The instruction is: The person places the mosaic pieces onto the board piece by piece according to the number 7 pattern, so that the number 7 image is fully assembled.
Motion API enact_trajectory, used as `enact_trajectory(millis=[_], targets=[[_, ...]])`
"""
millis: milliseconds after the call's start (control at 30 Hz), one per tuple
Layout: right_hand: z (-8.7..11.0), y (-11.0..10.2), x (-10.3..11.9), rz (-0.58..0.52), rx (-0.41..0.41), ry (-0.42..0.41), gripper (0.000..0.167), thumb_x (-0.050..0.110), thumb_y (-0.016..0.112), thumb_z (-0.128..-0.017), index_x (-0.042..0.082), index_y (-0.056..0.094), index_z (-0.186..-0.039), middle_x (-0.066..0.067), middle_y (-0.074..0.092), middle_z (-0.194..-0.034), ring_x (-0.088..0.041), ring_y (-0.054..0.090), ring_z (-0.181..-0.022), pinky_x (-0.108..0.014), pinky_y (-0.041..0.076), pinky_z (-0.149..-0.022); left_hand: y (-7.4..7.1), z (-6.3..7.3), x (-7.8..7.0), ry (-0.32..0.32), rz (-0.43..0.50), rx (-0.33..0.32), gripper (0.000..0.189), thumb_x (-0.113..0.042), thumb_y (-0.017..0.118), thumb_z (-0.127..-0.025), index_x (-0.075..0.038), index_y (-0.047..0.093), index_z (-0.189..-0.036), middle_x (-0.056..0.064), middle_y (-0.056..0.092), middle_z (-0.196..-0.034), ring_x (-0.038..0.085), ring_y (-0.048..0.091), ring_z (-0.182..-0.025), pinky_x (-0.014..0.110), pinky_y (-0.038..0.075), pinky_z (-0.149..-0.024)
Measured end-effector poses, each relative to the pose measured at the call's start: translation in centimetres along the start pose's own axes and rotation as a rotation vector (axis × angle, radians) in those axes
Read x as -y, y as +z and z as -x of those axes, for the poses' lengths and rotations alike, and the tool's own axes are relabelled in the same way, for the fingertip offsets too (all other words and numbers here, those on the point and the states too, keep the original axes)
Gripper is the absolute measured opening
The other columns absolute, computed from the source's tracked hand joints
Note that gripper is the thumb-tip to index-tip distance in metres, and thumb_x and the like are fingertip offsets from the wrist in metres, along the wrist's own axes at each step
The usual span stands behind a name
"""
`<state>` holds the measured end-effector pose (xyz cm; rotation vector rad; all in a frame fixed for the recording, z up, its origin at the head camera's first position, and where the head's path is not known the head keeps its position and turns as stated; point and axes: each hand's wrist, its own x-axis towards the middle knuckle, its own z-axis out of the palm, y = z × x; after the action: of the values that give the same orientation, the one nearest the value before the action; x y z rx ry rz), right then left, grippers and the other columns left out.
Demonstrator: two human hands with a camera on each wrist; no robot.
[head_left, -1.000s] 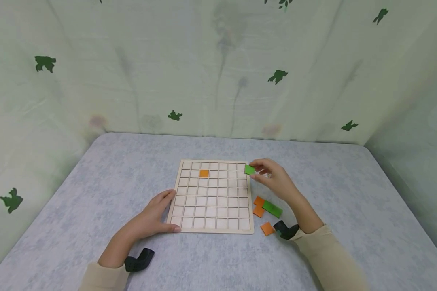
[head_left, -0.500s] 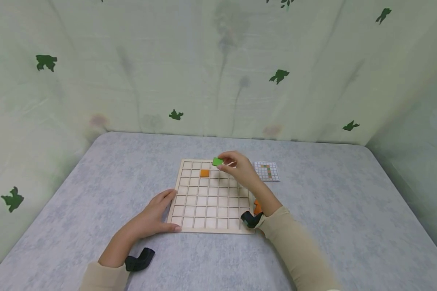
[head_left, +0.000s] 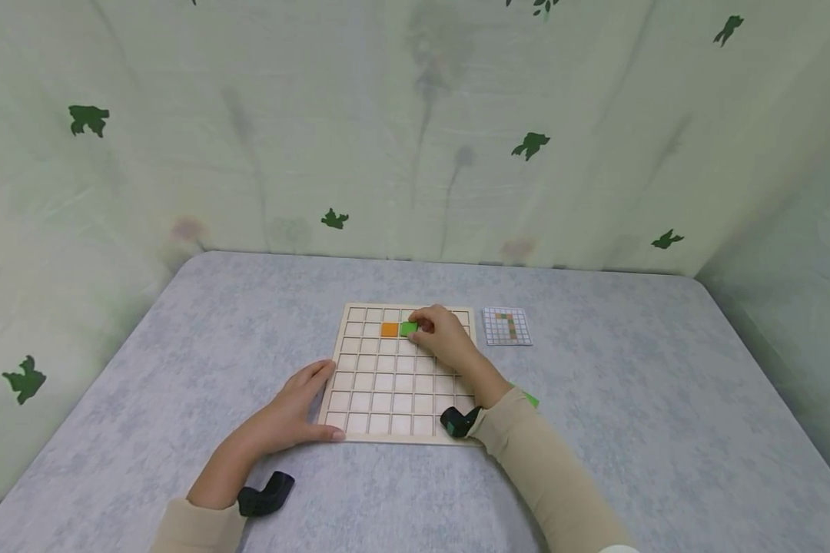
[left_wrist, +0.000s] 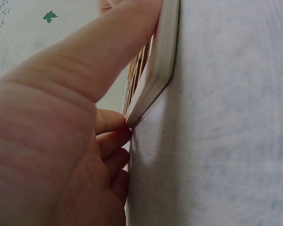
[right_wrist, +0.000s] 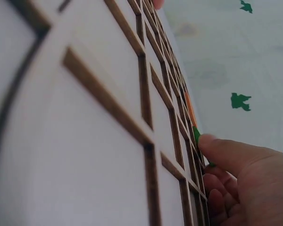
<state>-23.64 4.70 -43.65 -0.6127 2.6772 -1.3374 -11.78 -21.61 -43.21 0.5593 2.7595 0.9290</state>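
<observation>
A wooden grid board (head_left: 373, 382) lies on the table, with an orange square tile (head_left: 390, 329) in one of its cells near the back. My right hand (head_left: 446, 338) pinches a green square tile (head_left: 408, 329) at the cell just right of the orange one. In the right wrist view, the thumb and fingers hold the green tile (right_wrist: 196, 134) at the board's surface. My left hand (head_left: 293, 407) holds the board's near left corner, thumb at the front edge and fingers along the left side. The left wrist view shows its fingertips touching the board's edge (left_wrist: 153, 80).
A small pattern card (head_left: 507, 326) with a coloured grid lies right of the board. Part of a green tile (head_left: 531, 399) shows beside my right sleeve; the other loose tiles there are hidden by the arm. A patterned curtain (head_left: 415, 138) stands behind the table.
My right hand has carried the green tile left over the board and lowered it beside the orange tile. The pattern card has come into view. My left hand has stayed in place.
</observation>
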Motion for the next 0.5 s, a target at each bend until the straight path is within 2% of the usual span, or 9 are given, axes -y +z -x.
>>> enact_trajectory(millis=[300,433,500], targets=[[-0.07,-0.06,0.26,0.056,0.056,-0.003,0.03,0.017,0.065,-0.084,0.011,0.062,-0.114,-0.001,0.051,-0.095,-0.016,0.045,-0.082,-0.03,0.04,-0.071,-0.09,0.02,0.13,-0.003,-0.015,-0.003,0.108,-0.056,0.071,-0.064,0.003,0.021,-0.141,0.02,0.02,-0.142,0.04,0.016,-0.128,0.056,0.023,-0.097],[0.06,-0.19,0.23,0.031,0.051,0.019,0.04,0.021,0.065,-0.084,0.012,0.057,-0.122,-0.001,0.051,-0.097,-0.014,0.046,-0.085,-0.029,0.041,-0.073,0.03,0.02,0.21,-0.002,-0.024,-0.006,0.108,-0.058,0.07,-0.065,0.002,0.022,-0.141,0.02,0.021,-0.142,0.04,0.017,-0.128,0.056,0.024,-0.097],[0.17,-0.46,0.42,-0.004,0.032,0.005,0.045,0.021,0.065,-0.084,0.01,0.053,-0.126,-0.004,0.052,-0.1,-0.014,0.048,-0.086,-0.029,0.042,-0.074,0.07,0.01,0.19,-0.001,-0.02,-0.007,0.108,-0.057,0.07,-0.065,0.002,0.022,-0.141,0.02,0.02,-0.142,0.04,0.017,-0.128,0.056,0.024,-0.097]])
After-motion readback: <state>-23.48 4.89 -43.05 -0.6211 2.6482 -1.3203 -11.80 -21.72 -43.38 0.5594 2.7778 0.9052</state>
